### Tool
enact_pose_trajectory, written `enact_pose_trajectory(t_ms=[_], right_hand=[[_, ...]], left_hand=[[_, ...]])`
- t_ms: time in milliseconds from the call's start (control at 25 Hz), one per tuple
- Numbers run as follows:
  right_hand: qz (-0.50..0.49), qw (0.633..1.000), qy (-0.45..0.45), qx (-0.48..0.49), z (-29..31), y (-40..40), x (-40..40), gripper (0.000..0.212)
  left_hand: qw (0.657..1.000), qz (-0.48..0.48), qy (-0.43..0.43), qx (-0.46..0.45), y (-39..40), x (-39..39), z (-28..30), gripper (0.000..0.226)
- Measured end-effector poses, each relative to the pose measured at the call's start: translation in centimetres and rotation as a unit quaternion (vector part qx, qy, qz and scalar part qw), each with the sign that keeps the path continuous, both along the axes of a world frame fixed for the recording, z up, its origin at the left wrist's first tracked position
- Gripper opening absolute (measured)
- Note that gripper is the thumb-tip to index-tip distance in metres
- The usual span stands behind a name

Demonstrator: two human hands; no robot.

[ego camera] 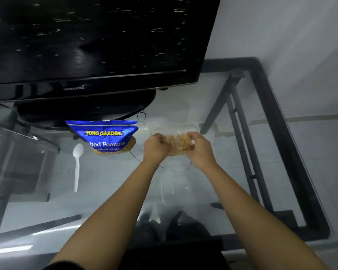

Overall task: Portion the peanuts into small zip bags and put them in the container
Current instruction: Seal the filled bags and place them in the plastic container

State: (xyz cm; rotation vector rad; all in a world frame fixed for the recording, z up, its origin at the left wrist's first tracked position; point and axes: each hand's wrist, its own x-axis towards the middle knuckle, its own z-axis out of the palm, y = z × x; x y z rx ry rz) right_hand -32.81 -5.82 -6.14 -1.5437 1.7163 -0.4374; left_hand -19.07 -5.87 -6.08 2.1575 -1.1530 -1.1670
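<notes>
A small clear zip bag [176, 145] filled with peanuts is stretched between my two hands above the glass table. My left hand [156, 148] pinches its left end and my right hand [199, 148] pinches its right end. Just behind the bag lies a clear plastic container [174, 128]; my hands hide its near side. A blue Tong Garden salted peanuts pouch [103, 136] stands open to the left. A white plastic spoon [77, 164] lies on the glass further left.
A black Samsung TV [98, 45] on its round base [86, 112] fills the back left. The glass table [232, 152] has a black frame along its right and near edges. A clear lid or tray [174, 184] lies under my forearms.
</notes>
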Motion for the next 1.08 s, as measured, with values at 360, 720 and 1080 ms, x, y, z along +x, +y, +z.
enact_pose_trajectory(t_ms=[360,720,1080], right_hand=[[0.100,0.962,0.251,-0.048,-0.1,-0.2,1.1,0.028],[-0.024,0.986,0.153,0.058,0.1,10.3,-3.4,0.067],[-0.077,0.995,0.041,0.038,-1.4,15.1,-2.7,0.078]], left_hand=[[0.939,-0.191,-0.276,-0.074,0.9,-0.3,-1.2,0.027],[0.968,-0.171,-0.128,-0.132,12.3,0.5,-2.1,0.031],[0.994,-0.091,-0.005,-0.054,16.2,-0.7,-2.1,0.055]])
